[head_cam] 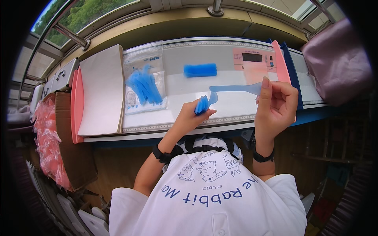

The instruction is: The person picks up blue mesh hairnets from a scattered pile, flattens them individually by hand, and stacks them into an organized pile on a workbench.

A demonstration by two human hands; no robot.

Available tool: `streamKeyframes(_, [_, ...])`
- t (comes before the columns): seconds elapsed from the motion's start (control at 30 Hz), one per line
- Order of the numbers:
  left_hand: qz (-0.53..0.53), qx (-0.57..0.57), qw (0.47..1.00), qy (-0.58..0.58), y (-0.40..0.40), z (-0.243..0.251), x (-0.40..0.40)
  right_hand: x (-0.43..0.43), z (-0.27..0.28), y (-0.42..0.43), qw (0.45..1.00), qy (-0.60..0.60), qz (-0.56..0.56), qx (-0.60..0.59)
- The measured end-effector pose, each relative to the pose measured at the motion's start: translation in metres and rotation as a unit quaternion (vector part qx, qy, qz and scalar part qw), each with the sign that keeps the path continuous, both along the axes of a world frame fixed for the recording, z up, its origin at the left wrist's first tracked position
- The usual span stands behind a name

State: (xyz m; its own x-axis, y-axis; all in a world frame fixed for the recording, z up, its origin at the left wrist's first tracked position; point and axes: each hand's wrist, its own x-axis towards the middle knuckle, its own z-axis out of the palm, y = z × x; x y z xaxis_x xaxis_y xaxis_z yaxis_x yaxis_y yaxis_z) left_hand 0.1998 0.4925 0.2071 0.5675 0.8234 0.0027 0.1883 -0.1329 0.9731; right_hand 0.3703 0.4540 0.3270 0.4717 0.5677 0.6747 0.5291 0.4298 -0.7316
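My left hand (190,113) is closed round several stacked blue plastic pieces (202,105), whose curved ends stick out at the top. Between the thumb and fingers of my right hand (273,103) is one translucent blue plastic strip (236,88), broad at the held end; its narrow tip is beside the upper end of the stack, and touching cannot be told. Beyond my hands, a neat blue stack (200,70) lies on the white measuring board (174,103). A clear plastic bag (144,110) with several blue plastic pieces (146,85) lies left of it.
A stack of white sheets (100,91) covers the board's left end beside a pink end plate (77,103). At right are a pink display panel (238,59) and another pink end plate (282,65). A cardboard box (73,141) with pink plastic-wrapped items (48,141) stands at left.
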Motion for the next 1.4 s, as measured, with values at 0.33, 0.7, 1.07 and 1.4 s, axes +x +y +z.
streamKeyframes(0.33, [0.018,0.011,1.0,0.012,-0.001,0.002,0.003,-0.013,-0.024,0.009,0.972,-0.185,0.031,-0.142])
streamKeyframes(0.7, [0.039,-0.013,0.999,-0.005,-0.003,-0.002,0.0,-0.009,-0.008,0.01,0.982,-0.169,-0.031,-0.074])
streamKeyframes(1.07, [0.035,0.009,0.999,-0.026,-0.004,-0.002,0.002,-0.011,-0.033,0.019,0.978,-0.171,0.024,-0.114])
streamKeyframes(1.4, [0.074,-0.046,0.996,-0.037,-0.004,-0.002,0.0,-0.013,-0.039,0.023,0.972,-0.108,0.116,-0.173])
